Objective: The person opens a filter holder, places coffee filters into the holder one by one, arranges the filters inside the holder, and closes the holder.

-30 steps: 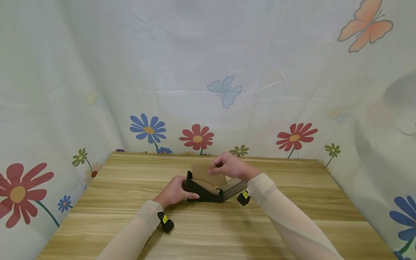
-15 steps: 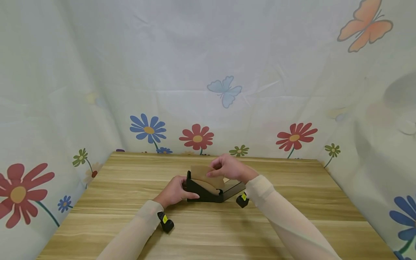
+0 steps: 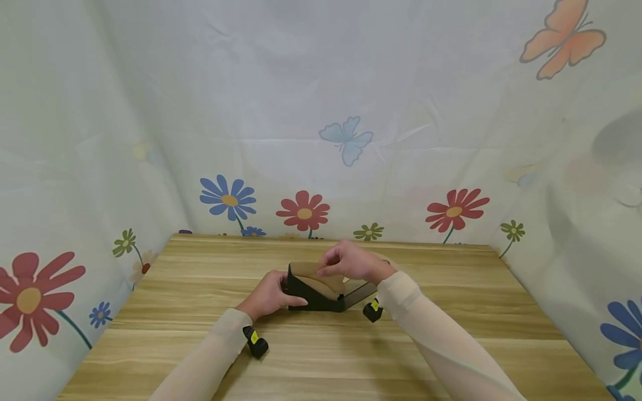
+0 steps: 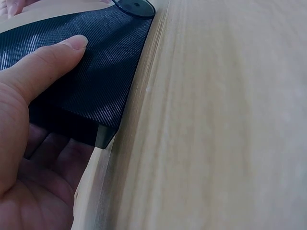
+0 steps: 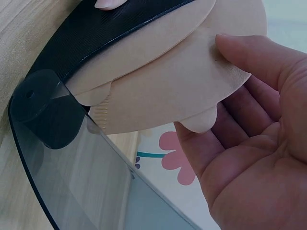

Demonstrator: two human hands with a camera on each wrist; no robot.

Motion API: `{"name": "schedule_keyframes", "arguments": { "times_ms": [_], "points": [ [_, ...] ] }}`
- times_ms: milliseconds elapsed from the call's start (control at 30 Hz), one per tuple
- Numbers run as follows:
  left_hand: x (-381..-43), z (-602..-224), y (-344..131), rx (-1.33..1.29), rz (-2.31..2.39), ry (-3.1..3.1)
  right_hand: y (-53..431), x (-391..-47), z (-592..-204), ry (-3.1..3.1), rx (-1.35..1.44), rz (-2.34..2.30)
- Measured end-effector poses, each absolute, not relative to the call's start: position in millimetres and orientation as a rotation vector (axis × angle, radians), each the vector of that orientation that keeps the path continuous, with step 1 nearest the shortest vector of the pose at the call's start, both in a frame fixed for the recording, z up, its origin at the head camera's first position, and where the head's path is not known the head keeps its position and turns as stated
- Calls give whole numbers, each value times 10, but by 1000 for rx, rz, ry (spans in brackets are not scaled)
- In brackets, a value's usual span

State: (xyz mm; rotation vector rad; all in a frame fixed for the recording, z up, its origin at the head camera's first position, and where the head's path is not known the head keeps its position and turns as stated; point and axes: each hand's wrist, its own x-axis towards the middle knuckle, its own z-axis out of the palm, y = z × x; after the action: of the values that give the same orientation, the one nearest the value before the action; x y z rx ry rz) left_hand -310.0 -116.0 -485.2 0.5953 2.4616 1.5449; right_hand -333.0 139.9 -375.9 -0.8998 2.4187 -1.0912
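A black ribbed case (image 3: pixel 316 302) with a clear hinged lid (image 5: pixel 91 177) stands on the table, its lid swung out to the right. Brown coffee filter papers (image 5: pixel 158 91) with a crimped edge and small rounded tabs fill it. My left hand (image 3: pixel 271 295) grips the case's left end, thumb across the ribbed front (image 4: pixel 103 62) and fingers underneath. At the top of the case, my right hand (image 3: pixel 352 260) pinches a filter paper between thumb and fingers. That paper's lower part is inside the case, behind another filter paper.
The wooden table (image 3: pixel 451 312) reaches back to a white curtain (image 3: pixel 281 111) printed with flowers and butterflies. Black wrist cameras with yellow labels hang beside both cuffs.
The right hand has moved slightly down and left, and the pinched filter paper sits lower in the case. The left hand and case have stayed put.
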Motion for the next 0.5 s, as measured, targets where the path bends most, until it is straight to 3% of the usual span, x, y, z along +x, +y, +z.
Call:
{"name": "schedule_keyframes", "arguments": {
  "times_ms": [500],
  "points": [
    [-3128,-4871,-1171,596,1530,2467,1350,-3319,-3802,2411,-889,-1109]
  ]
}}
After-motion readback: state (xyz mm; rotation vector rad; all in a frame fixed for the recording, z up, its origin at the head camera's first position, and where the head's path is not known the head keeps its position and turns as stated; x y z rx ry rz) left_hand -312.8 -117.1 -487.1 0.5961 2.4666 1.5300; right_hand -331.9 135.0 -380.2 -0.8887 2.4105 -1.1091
